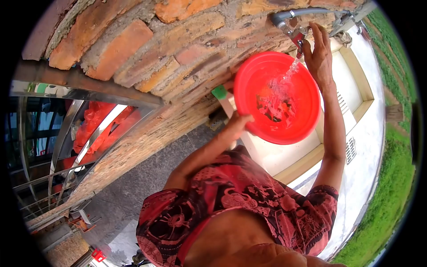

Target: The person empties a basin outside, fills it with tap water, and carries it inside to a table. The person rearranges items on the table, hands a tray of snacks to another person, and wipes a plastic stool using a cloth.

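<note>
In the head view, the red basin (pixel 304 121) sits between the person's two hands, under the metal tap (pixel 299 39) on the brick wall (pixel 133 49). It is round, so it has no long axis; what counts is its place under the water stream (pixel 292 71), which slants from the tap toward the near left and lands inside the rim, on the far side of the basin. The left hand (pixel 236 126) is the one on the basin, pinching its near-left rim between thumb and fingers. The right hand (pixel 318 60) is nearer the tap, just to its right, its fingers extended and parted from the thumb; the basin lies to the near left of them.

Whether the right hand touches the tap handle is hard to make out. The left fingertips are hidden by the basin. Splashing and glare blur the dark and reddish bits (pixel 276 107) in the water, so I cannot tell what they are. The basin covers part of the pale sink (pixel 276 155), and whether it rests on it or is held above it is unclear.
</note>
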{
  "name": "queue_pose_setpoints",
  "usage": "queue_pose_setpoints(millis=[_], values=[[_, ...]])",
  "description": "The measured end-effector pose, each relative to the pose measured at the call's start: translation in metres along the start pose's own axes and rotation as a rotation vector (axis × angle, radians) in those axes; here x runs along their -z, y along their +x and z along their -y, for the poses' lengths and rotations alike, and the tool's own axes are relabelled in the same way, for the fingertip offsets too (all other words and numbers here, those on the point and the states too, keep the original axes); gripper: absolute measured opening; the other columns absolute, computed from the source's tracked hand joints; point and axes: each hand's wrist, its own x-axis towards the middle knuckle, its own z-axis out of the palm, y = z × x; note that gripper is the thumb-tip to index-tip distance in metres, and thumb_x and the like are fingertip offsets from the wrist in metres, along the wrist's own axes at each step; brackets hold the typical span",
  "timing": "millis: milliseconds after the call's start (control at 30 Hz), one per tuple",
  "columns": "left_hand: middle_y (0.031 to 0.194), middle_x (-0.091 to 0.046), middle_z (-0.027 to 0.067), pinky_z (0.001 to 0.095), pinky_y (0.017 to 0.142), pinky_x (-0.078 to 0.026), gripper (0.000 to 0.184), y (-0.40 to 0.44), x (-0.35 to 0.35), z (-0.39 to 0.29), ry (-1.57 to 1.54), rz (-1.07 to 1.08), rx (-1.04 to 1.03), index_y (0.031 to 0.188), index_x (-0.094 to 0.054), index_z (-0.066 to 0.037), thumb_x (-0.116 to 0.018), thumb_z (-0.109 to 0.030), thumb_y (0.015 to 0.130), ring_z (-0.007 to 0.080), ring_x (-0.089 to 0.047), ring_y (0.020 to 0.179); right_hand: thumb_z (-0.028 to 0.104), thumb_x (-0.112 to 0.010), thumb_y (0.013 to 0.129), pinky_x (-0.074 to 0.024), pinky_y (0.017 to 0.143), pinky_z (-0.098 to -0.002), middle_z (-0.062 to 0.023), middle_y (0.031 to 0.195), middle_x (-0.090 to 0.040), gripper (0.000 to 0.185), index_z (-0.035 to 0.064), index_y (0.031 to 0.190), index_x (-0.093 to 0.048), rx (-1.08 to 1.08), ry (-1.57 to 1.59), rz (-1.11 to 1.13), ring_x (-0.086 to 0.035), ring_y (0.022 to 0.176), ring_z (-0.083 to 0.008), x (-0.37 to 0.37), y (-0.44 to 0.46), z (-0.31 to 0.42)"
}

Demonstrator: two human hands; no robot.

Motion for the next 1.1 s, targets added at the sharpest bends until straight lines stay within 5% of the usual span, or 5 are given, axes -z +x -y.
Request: queue_pose_setpoints(millis=[300, 533, 633, 700, 1100], values=[[0.082, -0.055, 0.0047, 0.0298, 0.061, -0.049, 0.03, 0.001, -0.004, 0.0, 0.014, -0.015, 0.068, 0.095, -0.052, -0.001, -0.053, 0.003, 0.065, 0.0151, -0.055, 0.075, 0.005, -0.05, 0.076, -0.0412, 0.085, -0.0398, -0.0182, 0.116, -0.046, 0.042, 0.0036, 0.118, -0.043, -0.026, 0.021, 0.009, -0.049, 0.101, -0.0361, -0.003, -0.003, -0.002], [0.077, -0.056, 0.0086, 0.0344, 0.043, -0.052, 0.026, 0.01, -0.003, 0.018, 0.072, -0.015, -0.037, 0.092, -0.052, 0.002, -0.053, 0.001, 0.065, 0.0198, -0.058, 0.063, 0.007, -0.05, 0.076, -0.0416, 0.085, -0.0401, -0.0174, 0.115, -0.047, 0.042, 0.0041, 0.118, -0.043, -0.068, 0.018, 0.009, -0.049, 0.1, -0.0358, -0.002, -0.005, 0.0], [0.072, -0.055, 0.0094, 0.0354, 0.038, -0.052, 0.027, -0.004, -0.018, 0.011, 0.056, -0.002, 0.012, 0.09, -0.051, 0.004, -0.053, 0.001, 0.064, 0.0205, -0.057, 0.053, 0.004, -0.052, 0.075, -0.0476, 0.072, -0.0349, -0.0163, 0.111, -0.049, 0.039, 0.003, 0.113, -0.047, -0.083, 0.07, 0.006, -0.055, 0.088, -0.0296, 0.008, -0.004, 0.01], [0.077, -0.057, 0.0084, 0.0292, 0.048, -0.049, 0.031, -0.004, -0.022, 0.022, 0.052, -0.028, -0.023, 0.094, -0.052, 0.003, -0.054, 0.002, 0.062, 0.0172, -0.056, 0.062, 0.008, -0.053, 0.077, -0.0483, 0.068, -0.0339, -0.0141, 0.108, -0.05, 0.036, 0.0065, 0.113, -0.049, -0.127, 0.079, -0.007, -0.057, 0.08, -0.0259, 0.012, -0.008, 0.008], [0.072, -0.052, 0.0046, 0.0276, 0.052, -0.047, 0.043, -0.021, -0.022, 0.043, 0.132, 0.068, -0.161, 0.101, -0.05, 0.001, -0.052, -0.001, 0.058, 0.0135, -0.053, 0.063, 0.026, -0.06, 0.078, -0.0425, 0.053, -0.0317, -0.0103, 0.094, -0.055, 0.042, 0.0029, 0.112, -0.052, -0.171, -0.154, -0.039, -0.05, 0.056, -0.0156, 0.037, -0.03, 0.015]])
